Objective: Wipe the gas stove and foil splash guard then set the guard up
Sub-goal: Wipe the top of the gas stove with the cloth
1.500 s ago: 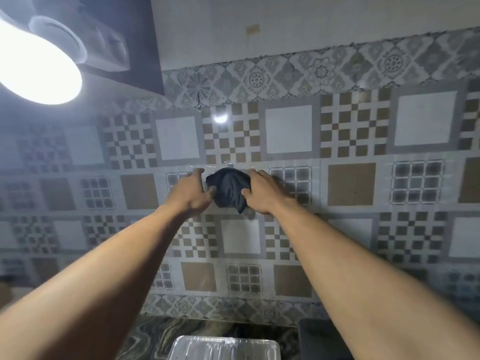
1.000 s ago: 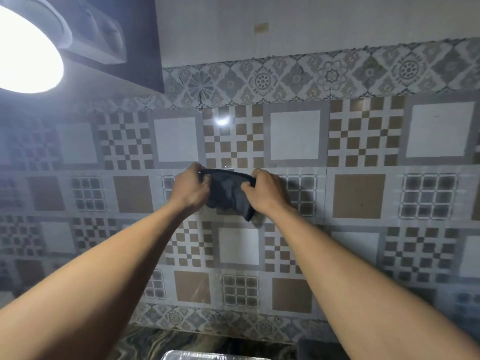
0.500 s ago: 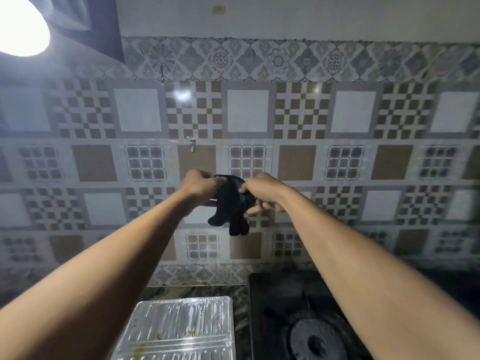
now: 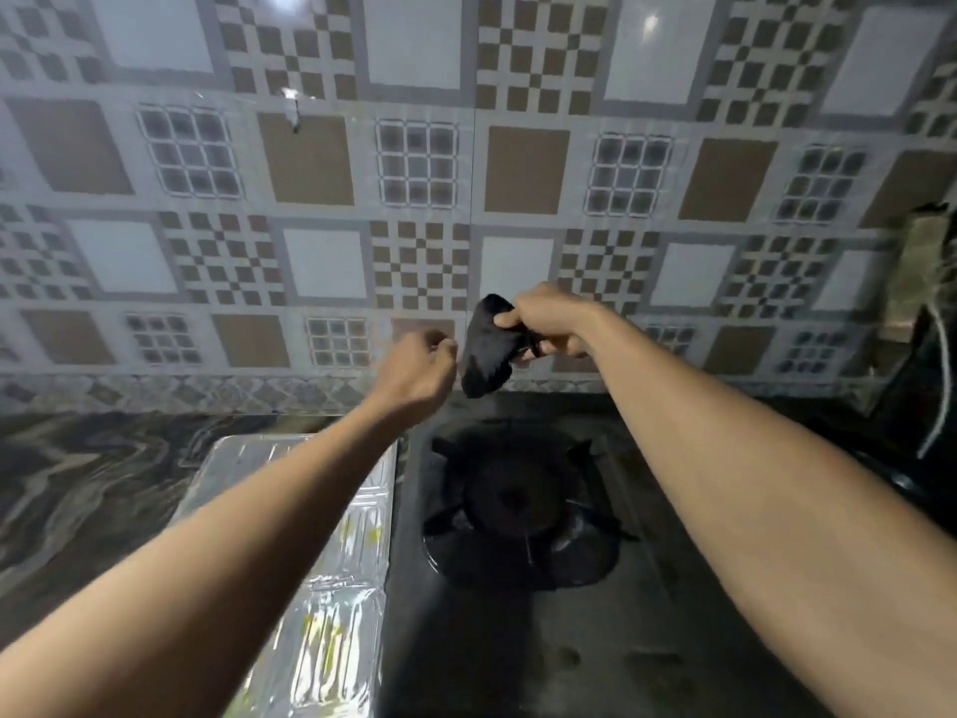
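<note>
A dark cloth (image 4: 487,349) hangs bunched from my right hand (image 4: 549,323), held in the air in front of the tiled wall, above the back of the stove. My left hand (image 4: 419,370) is just left of the cloth with its fingers curled shut, holding nothing that I can see. Below them lies the black gas stove (image 4: 523,634) with its round burner and pan support (image 4: 518,505). The silver foil splash guard (image 4: 331,603) lies flat on the counter to the left of the stove, partly hidden under my left forearm, with yellowish stains on it.
A patterned tile wall (image 4: 321,261) with a small hook (image 4: 295,103) stands behind the counter. The dark marbled countertop (image 4: 88,484) runs to the left. At the right edge are a dark object and a white cord (image 4: 940,375).
Both hands came down from the hook on the wall with the cloth. My left hand has let go of it, the right still holds it. The view tilted down onto the stove.
</note>
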The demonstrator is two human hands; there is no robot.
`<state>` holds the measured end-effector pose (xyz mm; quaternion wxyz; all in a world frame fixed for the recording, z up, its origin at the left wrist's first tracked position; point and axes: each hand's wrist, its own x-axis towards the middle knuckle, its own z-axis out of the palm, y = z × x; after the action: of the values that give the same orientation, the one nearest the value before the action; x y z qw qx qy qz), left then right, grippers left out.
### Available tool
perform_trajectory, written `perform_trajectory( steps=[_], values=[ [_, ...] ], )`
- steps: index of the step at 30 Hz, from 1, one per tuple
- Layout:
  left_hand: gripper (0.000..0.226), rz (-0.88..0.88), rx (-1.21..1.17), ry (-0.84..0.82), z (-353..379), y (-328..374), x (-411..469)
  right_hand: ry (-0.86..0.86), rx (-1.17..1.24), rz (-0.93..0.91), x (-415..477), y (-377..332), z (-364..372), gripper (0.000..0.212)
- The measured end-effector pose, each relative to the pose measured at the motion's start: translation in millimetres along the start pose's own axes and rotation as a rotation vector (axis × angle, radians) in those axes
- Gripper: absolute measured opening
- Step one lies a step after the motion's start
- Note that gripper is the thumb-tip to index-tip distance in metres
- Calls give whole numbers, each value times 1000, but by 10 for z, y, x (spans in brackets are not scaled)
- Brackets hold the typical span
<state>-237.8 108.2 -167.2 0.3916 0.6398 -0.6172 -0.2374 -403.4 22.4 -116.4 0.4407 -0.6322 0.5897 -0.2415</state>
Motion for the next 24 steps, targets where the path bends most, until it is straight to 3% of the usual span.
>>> perform_trajectory(
  steps=[6,11,16,21,24],
  values=[
    [80,71,458,-118,883,-91,-650,-15,-347,-285,159,249,-37,3],
    [83,-49,638,-247,1239,-154,-953,-72,-473,-534,356,325,199,28],
    [83,-99,740,-207,1288,-196,-939,-420,-833,-523,491,600,316,47],
    [84,-184,787,-108,1294,-196,-952,-375,-740,-580,614,590,480,37],
    [80,-198,783,-112,1283,-199,-937,-489,-860,-662,715,599,676,39]
  ],
)
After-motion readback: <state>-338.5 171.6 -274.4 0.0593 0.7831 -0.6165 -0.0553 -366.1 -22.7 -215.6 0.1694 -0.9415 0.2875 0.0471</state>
